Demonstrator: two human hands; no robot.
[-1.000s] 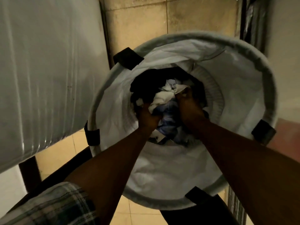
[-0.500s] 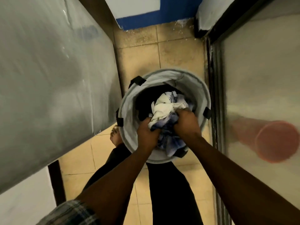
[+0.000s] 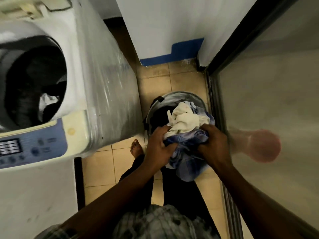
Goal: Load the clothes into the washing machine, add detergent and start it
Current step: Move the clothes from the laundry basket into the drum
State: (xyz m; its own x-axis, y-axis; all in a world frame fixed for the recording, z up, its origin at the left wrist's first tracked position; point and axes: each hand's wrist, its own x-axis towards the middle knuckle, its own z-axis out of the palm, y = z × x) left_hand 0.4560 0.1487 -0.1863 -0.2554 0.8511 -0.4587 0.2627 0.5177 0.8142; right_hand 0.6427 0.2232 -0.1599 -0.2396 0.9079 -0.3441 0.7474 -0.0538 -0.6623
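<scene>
Both hands hold a bundle of clothes [image 3: 185, 121], white cloth on top and blue checked cloth hanging below, above the grey laundry basket [image 3: 176, 97] on the floor. My left hand [image 3: 158, 147] grips the bundle's left side, my right hand [image 3: 213, 144] its right side. Dark clothes still lie inside the basket. The white top-loading washing machine [image 3: 96, 83] stands at the left with its drum [image 3: 34, 83] open; dark and white clothes lie in it. Its blue control panel [image 3: 32, 145] faces me.
A glass door with a dark frame [image 3: 214, 94] runs along the right, with a pink round shape [image 3: 259, 145] behind it. Tiled floor [image 3: 103, 169] lies between machine and door. My bare foot [image 3: 136, 149] stands beside the basket. A white and blue wall closes the far end.
Both hands have risen out of the basket with the bundle of clothes. The view has pulled up and back, and the machine's open top has come into sight at the left.
</scene>
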